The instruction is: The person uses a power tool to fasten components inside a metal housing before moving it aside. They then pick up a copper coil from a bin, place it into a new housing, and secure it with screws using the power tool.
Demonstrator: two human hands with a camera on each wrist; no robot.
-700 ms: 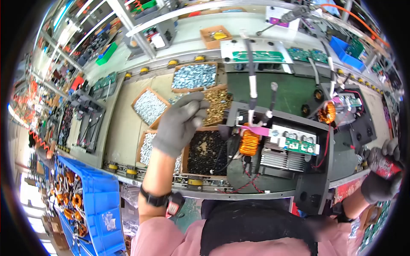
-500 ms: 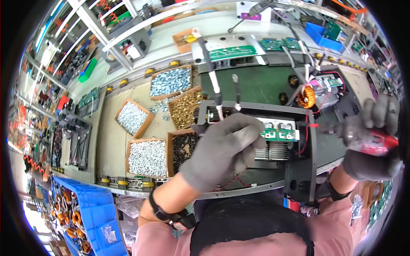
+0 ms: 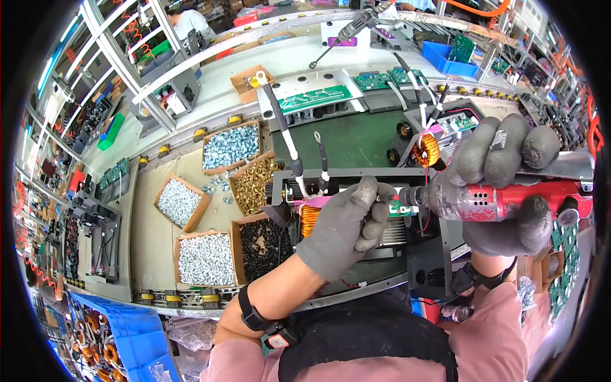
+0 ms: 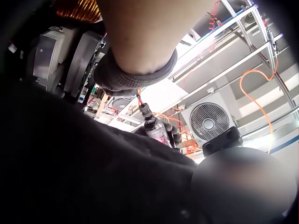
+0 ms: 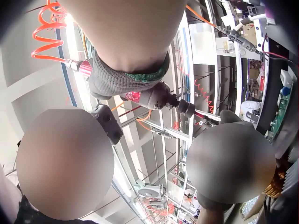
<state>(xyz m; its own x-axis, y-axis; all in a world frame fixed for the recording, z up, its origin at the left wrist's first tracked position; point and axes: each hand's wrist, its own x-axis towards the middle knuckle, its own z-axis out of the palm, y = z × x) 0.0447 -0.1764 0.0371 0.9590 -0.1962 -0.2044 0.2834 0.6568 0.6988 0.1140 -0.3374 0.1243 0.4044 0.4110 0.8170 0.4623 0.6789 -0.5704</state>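
Note:
In the head view my gloved right hand (image 3: 490,156) grips a red powered screwdriver (image 3: 493,202), level and pointing left. Its bit (image 3: 405,197) ends at the curled fingertips of my gloved left hand (image 3: 344,232). Thumb and fingers pinch there; a small piece between them would be hidden. Both hands are over a black metal housing (image 3: 428,251), which holds a copper-wound coil (image 3: 309,219), a small green board (image 3: 401,209) and a finned heatsink (image 3: 396,232). The right wrist view shows the driver's chuck (image 5: 186,108) and bit running to the left fingertips.
Trays of silver screws (image 3: 207,258), black screws (image 3: 261,248) and brass hardware (image 3: 254,184) stand left of the housing. Two cables (image 3: 289,143) with ring lugs rise from it. A second unit with a coil (image 3: 428,151) sits behind right. A blue bin (image 3: 121,331) stands front left.
My left hand has moved right from above the hardware trays to the housing. My right hand has brought the driver in from the far right, its bit now at the left fingertips.

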